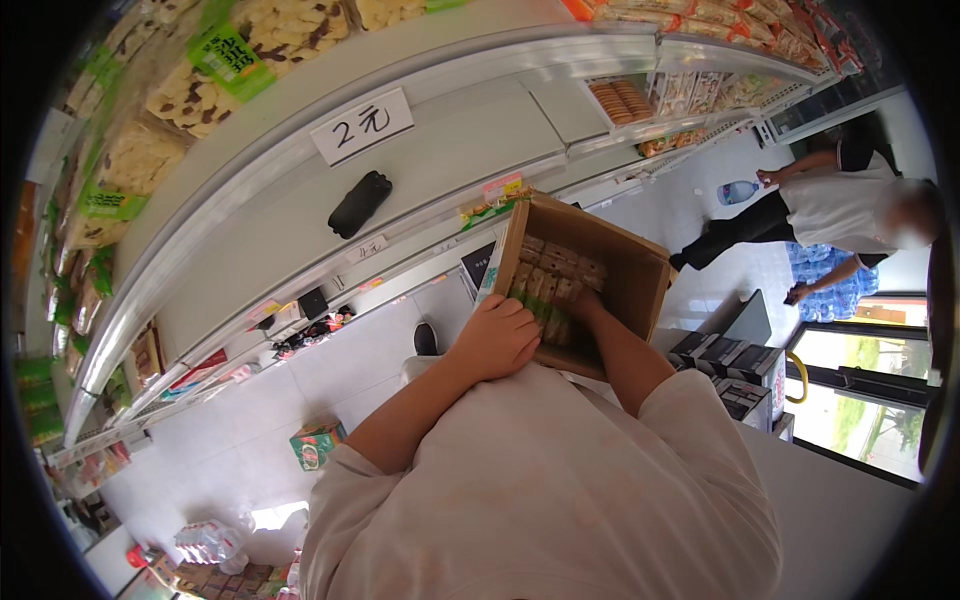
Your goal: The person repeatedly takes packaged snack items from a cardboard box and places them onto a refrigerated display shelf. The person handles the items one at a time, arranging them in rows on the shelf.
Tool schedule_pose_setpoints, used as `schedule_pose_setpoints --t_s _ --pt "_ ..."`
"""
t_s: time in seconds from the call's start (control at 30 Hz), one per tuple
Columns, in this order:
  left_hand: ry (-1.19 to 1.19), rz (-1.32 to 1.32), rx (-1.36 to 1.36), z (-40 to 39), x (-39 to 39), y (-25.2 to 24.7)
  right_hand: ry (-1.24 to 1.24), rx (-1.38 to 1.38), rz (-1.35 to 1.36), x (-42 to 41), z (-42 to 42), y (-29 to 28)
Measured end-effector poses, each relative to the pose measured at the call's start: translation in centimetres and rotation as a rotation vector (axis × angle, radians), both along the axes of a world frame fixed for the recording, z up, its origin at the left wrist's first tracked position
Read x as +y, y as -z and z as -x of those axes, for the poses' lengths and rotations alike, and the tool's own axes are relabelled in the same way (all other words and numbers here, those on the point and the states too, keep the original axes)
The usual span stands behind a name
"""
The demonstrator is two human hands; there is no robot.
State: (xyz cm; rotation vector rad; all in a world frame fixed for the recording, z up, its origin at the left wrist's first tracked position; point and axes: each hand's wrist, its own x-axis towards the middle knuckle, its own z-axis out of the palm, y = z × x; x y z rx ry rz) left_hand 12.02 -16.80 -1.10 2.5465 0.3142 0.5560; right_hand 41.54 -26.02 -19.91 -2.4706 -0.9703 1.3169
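An open cardboard box [634,277] is held against my front, with several wrapped snack packs [555,274] lined up inside it. My left hand [499,337] grips the near left edge of the box, fingers curled over the rim. Inside the box, my right hand [583,304] reaches down onto the packs; its fingers are partly hidden, so I cannot tell whether it holds one. Just beyond the box runs a shelf [465,142] with a handwritten price card [362,126] on its upper edge. A black pouch-like object [360,204] lies on that shelf.
Bagged pastries [217,82] fill the upper shelf at left. Packaged cookies [619,103] sit farther right. A person [840,199] with a water bottle [738,193] stands at right, near stacked bottled water [825,281]. Black cartons [739,364] and a green carton [316,444] stand on the floor.
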Motion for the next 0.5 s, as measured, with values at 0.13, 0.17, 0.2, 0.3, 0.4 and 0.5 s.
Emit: schedule_pose_setpoints --t_s 0.13,0.17,0.2,0.3,0.4,0.5 --pt "0.072 0.013 -0.013 -0.3 0.3 -0.4 -0.373 -0.247 0.411 -0.1 -2.4 4.7" --pt "0.053 0.03 0.011 0.3 0.4 0.1 -0.341 -0.291 0.378 1.4 -0.8 2.7" --pt "0.045 0.097 -0.048 0.9 0.5 0.1 -0.302 -0.338 0.343 2.3 0.5 -1.6" --pt "-0.01 0.267 -0.255 2.3 2.0 -1.9 -0.385 -0.286 0.185 5.9 4.0 -14.2" --pt "-0.164 0.268 -0.469 4.7 4.4 -9.1 -0.467 -0.139 -0.059 9.0 6.3 -23.2" --pt "-0.415 -0.035 -0.615 9.2 8.0 -16.5 -0.529 0.056 -0.597 12.2 9.3 -31.1"
